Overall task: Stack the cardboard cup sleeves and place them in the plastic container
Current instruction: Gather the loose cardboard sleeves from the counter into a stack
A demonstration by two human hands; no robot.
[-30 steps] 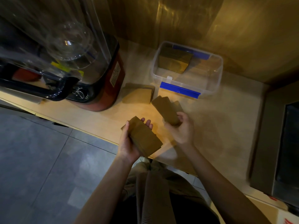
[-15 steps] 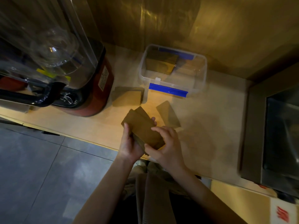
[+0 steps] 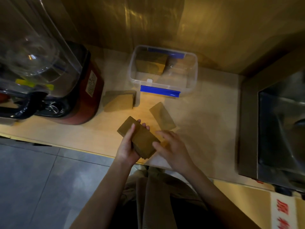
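We have a stack of cardboard sleeves (image 3: 138,139) gripped in our left hand (image 3: 127,148) over the front edge of the counter (image 3: 198,129), thumb across the top, while our right hand (image 3: 173,148) is open, its fingers pressing the stack's near end. One loose sleeve (image 3: 162,116) lies flat just beyond, and another pile (image 3: 119,100) sits beside the red blender (image 3: 79,90). Behind them the clear plastic container (image 3: 191,76) stands open with sleeves (image 3: 151,64) already inside.
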